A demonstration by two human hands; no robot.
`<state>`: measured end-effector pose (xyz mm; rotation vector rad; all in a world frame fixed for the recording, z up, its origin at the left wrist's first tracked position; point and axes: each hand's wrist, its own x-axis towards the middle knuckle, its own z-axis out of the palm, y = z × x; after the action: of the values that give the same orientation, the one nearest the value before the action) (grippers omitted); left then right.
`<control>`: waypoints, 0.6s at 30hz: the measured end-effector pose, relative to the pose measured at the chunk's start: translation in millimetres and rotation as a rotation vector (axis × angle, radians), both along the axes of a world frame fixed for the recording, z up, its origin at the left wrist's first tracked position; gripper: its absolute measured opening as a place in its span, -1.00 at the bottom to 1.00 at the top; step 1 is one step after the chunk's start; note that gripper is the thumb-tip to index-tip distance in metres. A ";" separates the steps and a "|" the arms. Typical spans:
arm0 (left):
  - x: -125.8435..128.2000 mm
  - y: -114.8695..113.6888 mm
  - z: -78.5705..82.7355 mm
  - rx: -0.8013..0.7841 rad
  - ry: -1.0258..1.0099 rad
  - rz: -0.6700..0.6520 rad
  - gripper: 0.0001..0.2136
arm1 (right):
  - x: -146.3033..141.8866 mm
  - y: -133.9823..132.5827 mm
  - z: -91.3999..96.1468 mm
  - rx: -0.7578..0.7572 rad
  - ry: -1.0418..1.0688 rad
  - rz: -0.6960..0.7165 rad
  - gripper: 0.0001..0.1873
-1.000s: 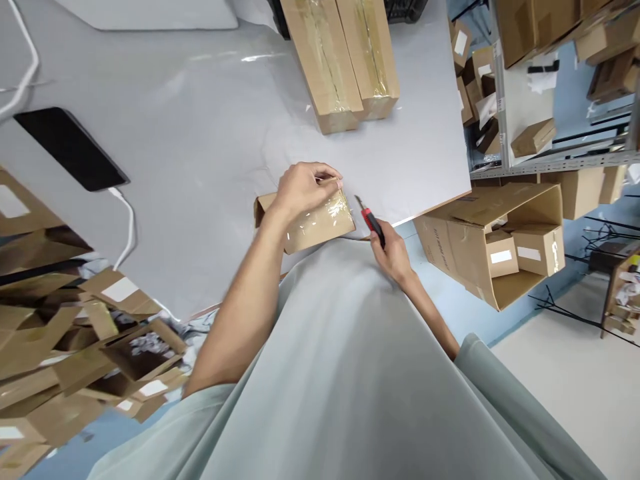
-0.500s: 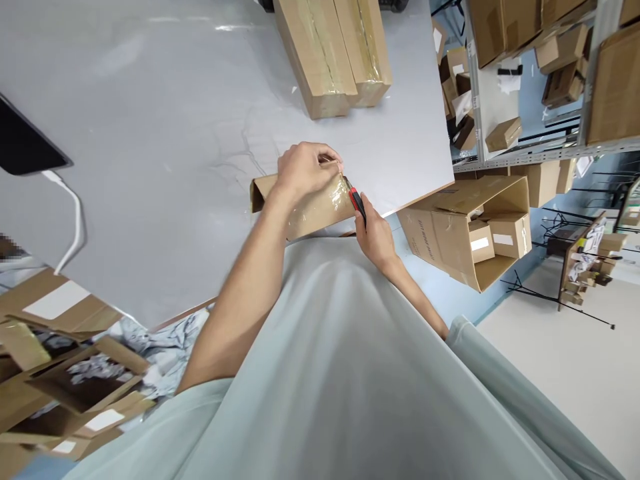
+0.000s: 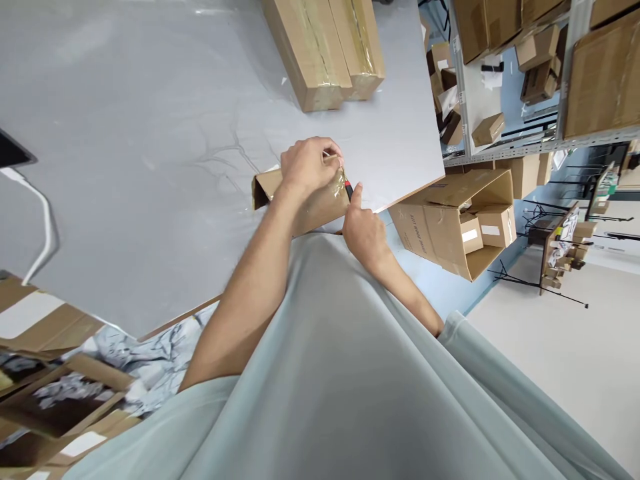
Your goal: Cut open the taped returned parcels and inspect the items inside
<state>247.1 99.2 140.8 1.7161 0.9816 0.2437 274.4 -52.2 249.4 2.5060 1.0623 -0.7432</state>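
Gray tabletop (image 3: 125, 167), cutter (image 3: 349, 191) mostly hidden

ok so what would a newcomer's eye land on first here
Probably the centre: the left hand on a small taped box, the right hand holding a red-and-black tool at its end. Next, two long taped boxes side by side farther up the grey table, then the big open carton with smaller boxes inside, beyond the table's right edge.
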 end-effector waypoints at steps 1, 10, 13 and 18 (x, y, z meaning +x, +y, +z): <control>0.3 -0.9 -3.1 0.006 -0.016 0.000 -0.88 | -1.5 3.6 2.0 -0.007 -0.015 0.007 -0.18; 1.8 -11.8 -21.0 0.061 -0.177 0.034 -0.84 | -8.2 -9.9 11.5 -0.093 -0.078 0.030 -0.10; 1.0 -16.5 -18.6 0.049 -0.145 0.016 -0.86 | -11.7 -21.8 16.0 -0.181 -0.091 0.018 -0.12; -0.9 -23.4 -9.5 0.100 -0.146 0.006 -0.90 | -13.6 -36.1 24.0 -0.270 -0.062 -0.023 -0.21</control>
<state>246.2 75.8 131.3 1.7591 0.8804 0.4221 260.8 -88.4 273.5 2.2987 0.8509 -0.7556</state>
